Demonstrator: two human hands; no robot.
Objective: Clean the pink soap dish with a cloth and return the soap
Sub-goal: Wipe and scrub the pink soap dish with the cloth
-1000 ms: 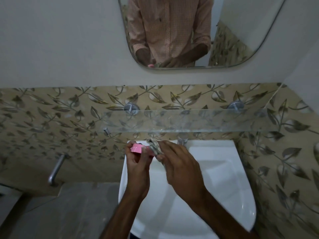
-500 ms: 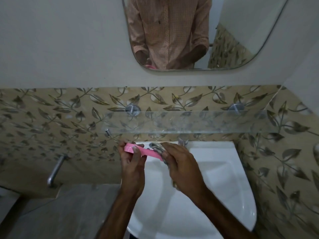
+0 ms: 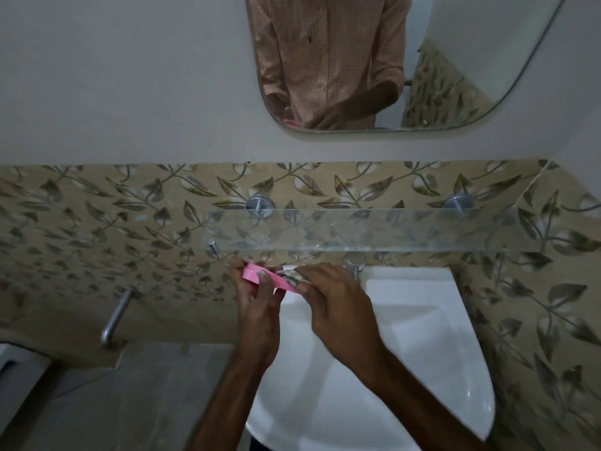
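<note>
My left hand [image 3: 257, 307] holds the pink soap dish [image 3: 277, 280] over the back left corner of the white basin [image 3: 432, 346], the dish tilted with its right end lower. My right hand [image 3: 338, 307] grips a small patterned cloth [image 3: 294, 276] and presses it against the right end of the dish. Most of the cloth is hidden under my fingers. No soap is in sight.
A glass shelf [image 3: 374, 231] on two metal mounts juts out just above my hands. A tap [image 3: 353, 267] stands at the basin's back edge. A metal pipe [image 3: 115, 315] sticks out of the tiled wall at left, above a grey ledge [image 3: 146, 385]. A mirror [image 3: 390, 60] hangs above.
The pink dish has turned so more of its long side shows and has shifted a little left. My right hand keeps the cloth against its right end.
</note>
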